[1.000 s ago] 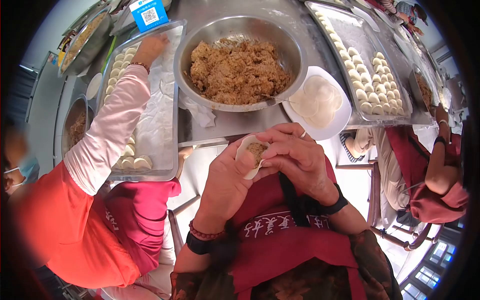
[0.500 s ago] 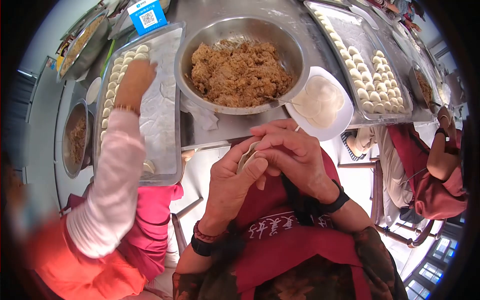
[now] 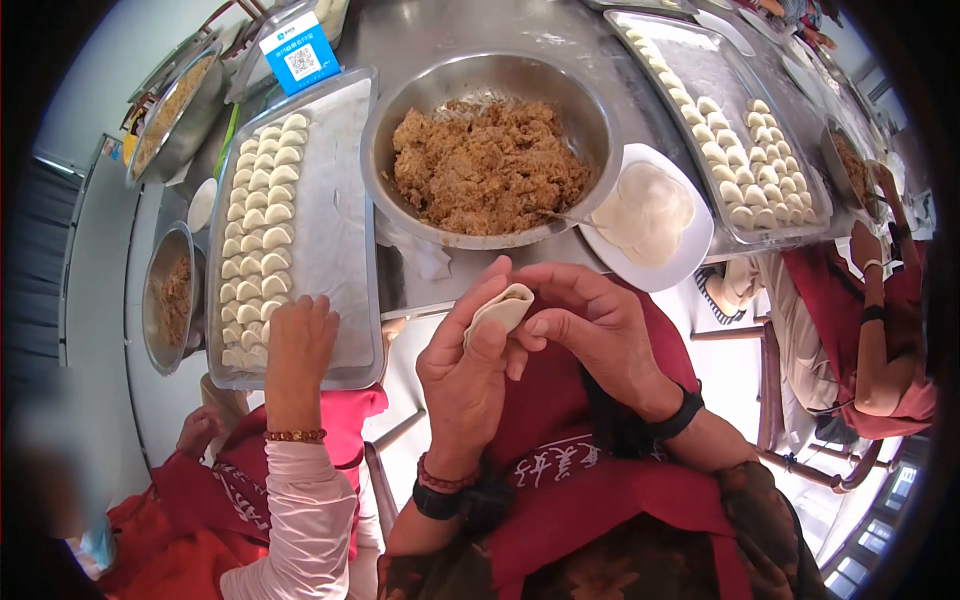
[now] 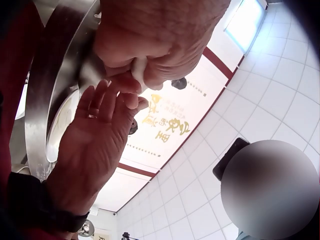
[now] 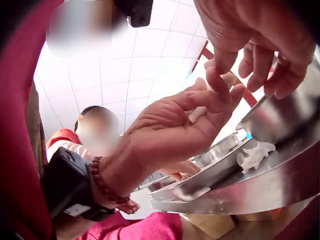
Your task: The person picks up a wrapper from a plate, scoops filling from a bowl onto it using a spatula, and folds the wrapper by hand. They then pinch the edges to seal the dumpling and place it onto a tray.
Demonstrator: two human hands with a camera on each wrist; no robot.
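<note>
A half-folded dumpling (image 3: 503, 311) sits in my left hand (image 3: 462, 380), pinched between thumb and fingers. Its wrapper is doubled over, and a little filling shows at the upper edge. My right hand (image 3: 612, 338) is held close on the other side, fingers loosely bent, thumb and forefinger tips near the dumpling's edge. In the left wrist view the dumpling (image 4: 139, 70) is mostly covered by fingers. A steel bowl (image 3: 378, 190) of brown filling (image 3: 485, 170) stands beyond both hands. Right of it, round wrappers (image 3: 645, 215) are stacked on a white plate (image 3: 697, 235).
Left on the table lies a tray (image 3: 345, 125) with rows of dumplings, a neighbour's hand (image 3: 300, 335) over its near end. Another dumpling tray (image 3: 690, 45) is at right. A crumpled tissue (image 3: 425, 258) lies by the table edge; a blue QR-code sign (image 3: 300, 60) stands behind.
The flat, filled wrapper has been folded over in my left hand. My right fingers have loosened from it. The neighbour's arm has drawn back to the tray's near end.
</note>
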